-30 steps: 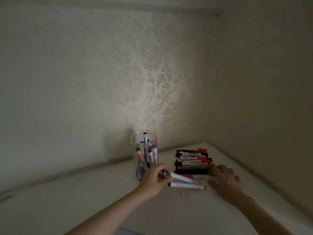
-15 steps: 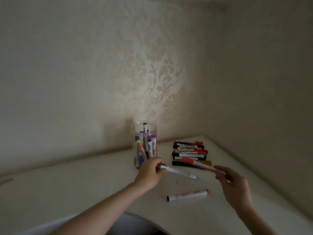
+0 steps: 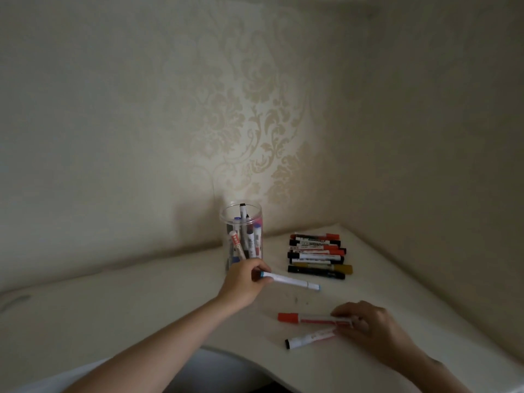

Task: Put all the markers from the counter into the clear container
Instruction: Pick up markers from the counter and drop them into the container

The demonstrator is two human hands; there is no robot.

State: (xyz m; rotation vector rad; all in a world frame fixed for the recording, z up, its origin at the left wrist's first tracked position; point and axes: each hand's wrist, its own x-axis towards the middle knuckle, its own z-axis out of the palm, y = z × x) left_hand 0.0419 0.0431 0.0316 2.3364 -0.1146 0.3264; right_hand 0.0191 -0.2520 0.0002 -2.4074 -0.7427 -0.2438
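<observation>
Pale damask wallpaper (image 3: 255, 131) lines the two walls that meet in a corner behind a cream surface (image 3: 141, 293) lit dimly. Toward 12 o'clock on that surface stands the clear container (image 3: 241, 236), upright, with several markers already standing inside it at slight tilts. At about 2 o'clock from the container lies a row of markers (image 3: 317, 256), side by side and touching, with red, black and one mustard-coloured body among them. The left hand (image 3: 244, 283) sits just in front of the container at its 6 o'clock, its grip clamped on the capped end of a blue-capped marker (image 3: 292, 281) whose white barrel points out toward 3 o'clock above the surface. The right hand (image 3: 371, 326) is low at 5 o'clock, its grip closed on the end of a red-capped marker (image 3: 309, 318) that lies almost level. Just beneath it at 6 o'clock, a black-tipped marker (image 3: 307, 339) rests on the surface, touching the fingers (image 3: 344, 330).
</observation>
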